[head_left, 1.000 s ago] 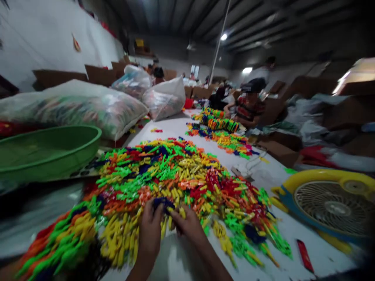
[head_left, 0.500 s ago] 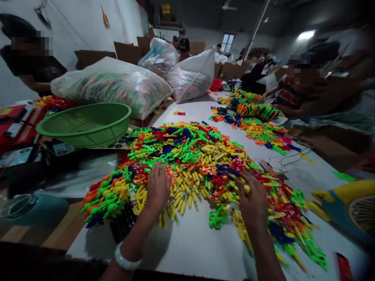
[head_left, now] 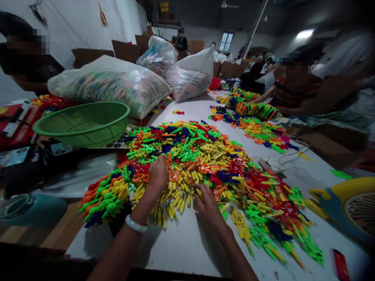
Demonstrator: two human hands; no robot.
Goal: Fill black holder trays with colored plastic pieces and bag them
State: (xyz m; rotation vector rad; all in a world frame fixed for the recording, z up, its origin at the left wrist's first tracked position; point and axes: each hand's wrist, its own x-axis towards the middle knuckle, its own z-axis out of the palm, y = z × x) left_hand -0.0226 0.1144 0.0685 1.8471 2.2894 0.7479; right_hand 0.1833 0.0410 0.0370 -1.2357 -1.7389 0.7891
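A heap of small bright plastic toy pieces [head_left: 187, 142] spreads over the white table in front of me. My left hand [head_left: 159, 173], with a pale bangle at its wrist, is pinched at the heap's middle on an orange plastic piece [head_left: 168, 159]. To its right, my right hand [head_left: 207, 203] reaches into the yellow plastic tubes [head_left: 178, 191] at the heap's near edge. Its thumb and fingers close round a yellow piece, partly hidden by the fingers. Clear wrapping glints among the tubes.
A green plastic basket [head_left: 84, 132] stands behind left, near large stuffed clear bags [head_left: 114, 84]. At right are a power strip [head_left: 272, 166] and a yellow-and-blue fan [head_left: 345, 203]. A teal jug [head_left: 35, 210] sits at lower left. Other people sit on both sides.
My right hand has swung left from the heap's right part to the yellow tubes in the middle. My left fingers, outstretched before, have curled into a pinch. The green pieces near my right hand have shifted.
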